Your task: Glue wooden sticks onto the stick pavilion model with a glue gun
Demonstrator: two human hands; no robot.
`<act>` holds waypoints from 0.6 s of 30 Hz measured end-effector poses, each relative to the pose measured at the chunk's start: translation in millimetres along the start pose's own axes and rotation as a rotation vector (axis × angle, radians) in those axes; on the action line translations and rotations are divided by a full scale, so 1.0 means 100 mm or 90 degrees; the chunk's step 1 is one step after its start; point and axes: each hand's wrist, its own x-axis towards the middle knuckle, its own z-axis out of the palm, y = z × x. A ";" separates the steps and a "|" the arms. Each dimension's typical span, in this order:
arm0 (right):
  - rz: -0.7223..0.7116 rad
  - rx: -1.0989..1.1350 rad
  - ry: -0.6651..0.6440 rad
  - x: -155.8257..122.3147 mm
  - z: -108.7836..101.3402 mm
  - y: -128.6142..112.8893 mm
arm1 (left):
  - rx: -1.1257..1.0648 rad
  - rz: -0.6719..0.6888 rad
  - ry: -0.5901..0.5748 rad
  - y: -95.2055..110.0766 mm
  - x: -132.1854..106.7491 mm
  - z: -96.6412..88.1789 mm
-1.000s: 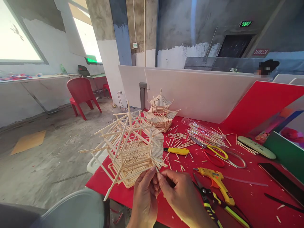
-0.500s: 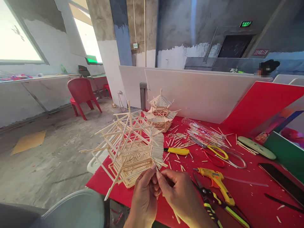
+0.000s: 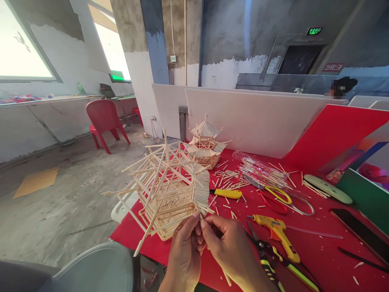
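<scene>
My left hand and my right hand meet at the near edge of the red table. Their fingertips pinch together on a thin wooden stick. The stick's tip touches the lower right corner of a large unfinished stick model with a hexagonal base and bare roof ribs. This model stands at the table's left edge. A smaller finished stick pagoda stands behind it.
A yellow glue gun, pliers, a yellow-handled knife, scissors and a bag of sticks lie right of the model. Loose stick bits litter the table. White boards stand behind. A red chair is on the floor at left.
Both hands have shifted very slightly toward me, still pinching the stick at the model's corner. Nothing else moved.
</scene>
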 end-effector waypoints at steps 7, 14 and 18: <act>0.005 0.004 -0.004 0.00 0.00 0.00 | -0.013 -0.007 -0.001 0.01 -0.01 0.01; -0.007 -0.014 0.009 0.01 0.00 -0.01 | -0.021 -0.003 -0.015 0.00 0.01 0.01; -0.012 -0.016 0.016 0.01 0.01 0.00 | -0.020 -0.006 -0.014 0.00 0.02 0.00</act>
